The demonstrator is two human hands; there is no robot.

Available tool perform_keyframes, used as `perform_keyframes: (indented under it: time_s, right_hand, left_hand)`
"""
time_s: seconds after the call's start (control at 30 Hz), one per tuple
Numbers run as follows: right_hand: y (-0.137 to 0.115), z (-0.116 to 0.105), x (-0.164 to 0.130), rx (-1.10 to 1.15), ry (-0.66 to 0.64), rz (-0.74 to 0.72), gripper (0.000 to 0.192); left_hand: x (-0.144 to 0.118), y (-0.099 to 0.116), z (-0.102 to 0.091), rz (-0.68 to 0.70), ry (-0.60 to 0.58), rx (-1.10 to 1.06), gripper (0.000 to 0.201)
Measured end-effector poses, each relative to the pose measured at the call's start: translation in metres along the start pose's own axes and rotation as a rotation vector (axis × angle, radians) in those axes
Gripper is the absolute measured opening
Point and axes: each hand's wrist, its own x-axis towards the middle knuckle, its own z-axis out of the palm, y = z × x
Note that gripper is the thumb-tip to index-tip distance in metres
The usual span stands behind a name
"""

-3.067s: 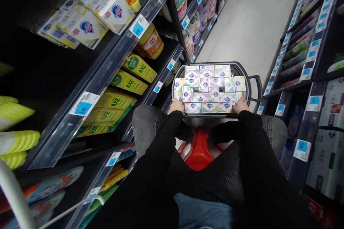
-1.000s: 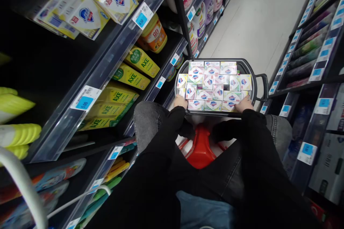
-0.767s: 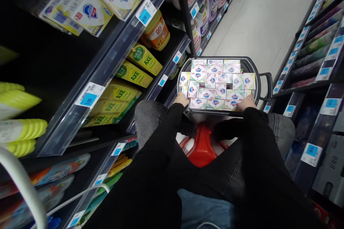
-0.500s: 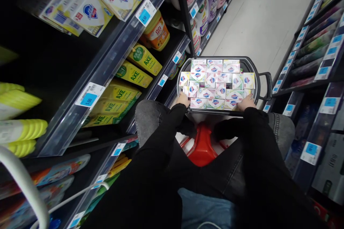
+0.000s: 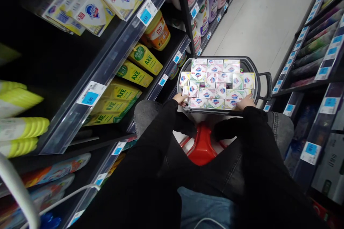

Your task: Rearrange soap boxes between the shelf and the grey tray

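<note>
Fingers of my left hand [image 5: 179, 98] are curling on the near left soap box [image 5: 197, 103]; my right hand [image 5: 245, 102] is resting half open on the right ones. Boxes are lying flat, long sides across the grey basket [image 5: 255, 78].

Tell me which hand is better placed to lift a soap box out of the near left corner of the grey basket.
Left, probably. The left hand already touches the small white soap boxes at that corner of the grey plastic basket; the right hand rests at the opposite near corner.
</note>
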Motion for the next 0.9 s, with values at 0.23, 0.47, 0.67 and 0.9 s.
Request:
perform_keyframes:
  time_s: [0.23,0.47,0.67,0.9]
  right_hand:
    - [0.003,0.002,0.003,-0.03,0.009,-0.014,0.105]
    - [0.002,0.003,0.004,-0.064,0.007,-0.011,0.111]
    - [0.0,0.0,0.001,-0.062,-0.002,0.016,0.11]
    - [-0.003,0.0,-0.002,-0.07,0.006,0.027,0.108]
  left_hand:
    - [0.008,0.016,-0.007,-0.093,0.073,0.199,0.058]
    - [0.005,0.009,-0.01,-0.006,0.163,0.092,0.044]
    - [-0.005,0.003,-0.003,0.058,0.264,0.091,0.04]
    - [-0.014,0.0,0.003,0.112,0.306,0.132,0.039]
